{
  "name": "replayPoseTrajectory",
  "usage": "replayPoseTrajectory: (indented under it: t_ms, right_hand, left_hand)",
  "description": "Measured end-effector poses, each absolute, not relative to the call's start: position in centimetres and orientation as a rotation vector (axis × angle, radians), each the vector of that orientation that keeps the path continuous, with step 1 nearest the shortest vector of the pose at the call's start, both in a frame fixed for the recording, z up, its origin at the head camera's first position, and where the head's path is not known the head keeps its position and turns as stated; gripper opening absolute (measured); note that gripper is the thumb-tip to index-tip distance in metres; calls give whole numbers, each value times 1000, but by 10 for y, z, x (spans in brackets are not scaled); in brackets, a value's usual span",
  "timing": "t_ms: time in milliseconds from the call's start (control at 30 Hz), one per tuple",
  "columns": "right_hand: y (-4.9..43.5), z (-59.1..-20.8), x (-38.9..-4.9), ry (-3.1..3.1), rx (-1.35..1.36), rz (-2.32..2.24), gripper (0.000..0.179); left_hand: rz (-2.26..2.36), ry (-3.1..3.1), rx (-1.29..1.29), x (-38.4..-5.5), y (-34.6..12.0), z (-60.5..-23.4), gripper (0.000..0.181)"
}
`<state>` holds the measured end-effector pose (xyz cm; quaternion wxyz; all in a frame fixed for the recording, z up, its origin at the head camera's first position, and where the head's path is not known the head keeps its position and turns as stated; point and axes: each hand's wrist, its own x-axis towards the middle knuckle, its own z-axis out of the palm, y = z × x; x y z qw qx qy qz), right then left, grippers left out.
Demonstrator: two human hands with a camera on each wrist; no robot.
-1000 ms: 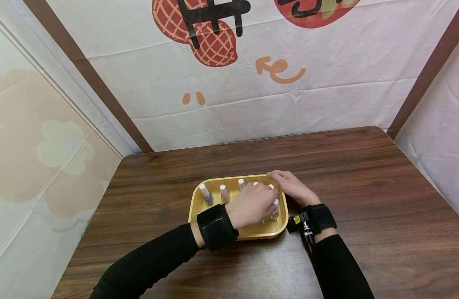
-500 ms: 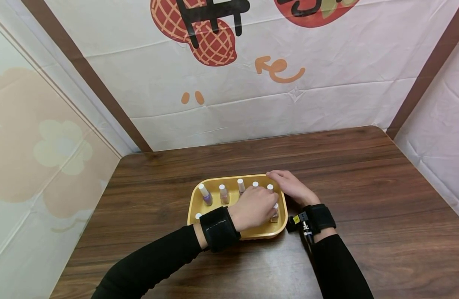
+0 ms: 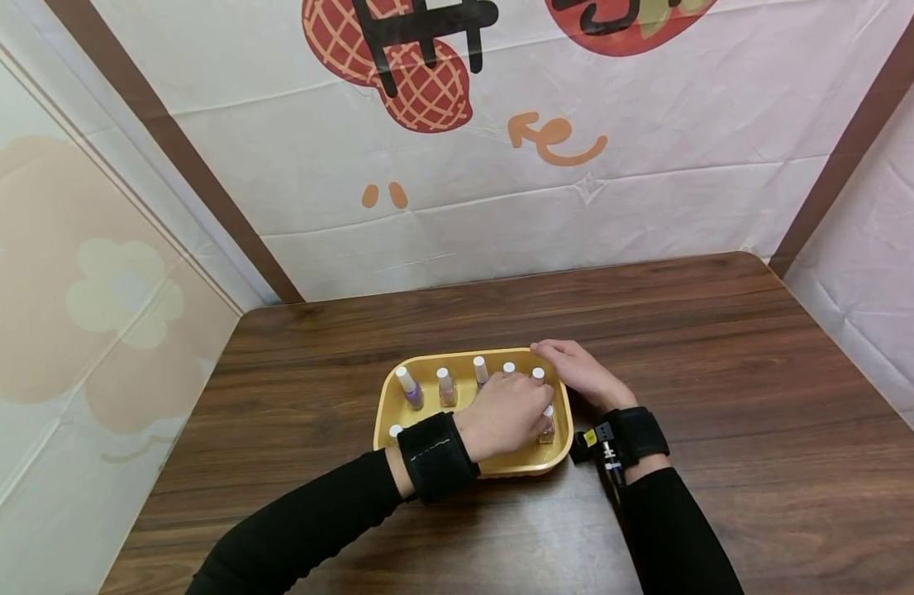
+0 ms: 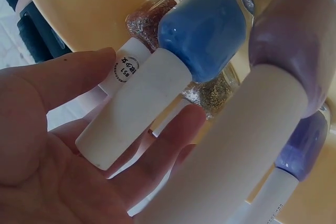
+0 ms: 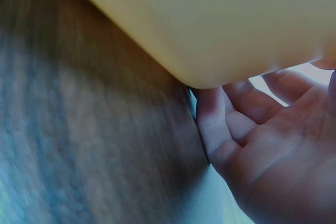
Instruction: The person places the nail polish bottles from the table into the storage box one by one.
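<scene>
A yellow tray (image 3: 383, 413) holds several nail polish bottles with white caps. My left hand (image 3: 505, 413) reaches over it from the front, knuckles up. In the left wrist view, the thumb (image 4: 89, 69) lies against the white cap of a reddish glitter nail polish bottle (image 4: 149, 19), with fingers on its other side. Nearer that camera stand a blue bottle (image 4: 205, 30) and a mauve one (image 4: 294, 35); a gold glitter bottle (image 4: 212, 95) is partly hidden behind. My right hand (image 3: 583, 376) rests at the tray's back right corner, fingers (image 5: 210, 119) along the outer wall.
The tray stands on a brown wooden table (image 3: 687, 330). Purple (image 3: 410, 388) and pale pink (image 3: 446, 387) bottles stand along its back left. A printed cloth backdrop (image 3: 650, 140) rises behind the table, with more cloth at both sides.
My left hand has moved slightly down, so the back-row caps show more. The bottle by its fingertips sits a little lower toward the tray's front. The right hand has stayed in place.
</scene>
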<state>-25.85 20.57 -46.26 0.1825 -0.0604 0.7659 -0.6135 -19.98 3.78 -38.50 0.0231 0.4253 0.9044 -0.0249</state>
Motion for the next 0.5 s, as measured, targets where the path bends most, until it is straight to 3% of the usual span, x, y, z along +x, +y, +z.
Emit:
replayPoseTrajectory:
  t_ms: [500]
  right_hand:
    - [207,-464,-255,2186,-177,-1706,46]
  left_hand:
    - [-23,2772,1250,-200,38,-387,15]
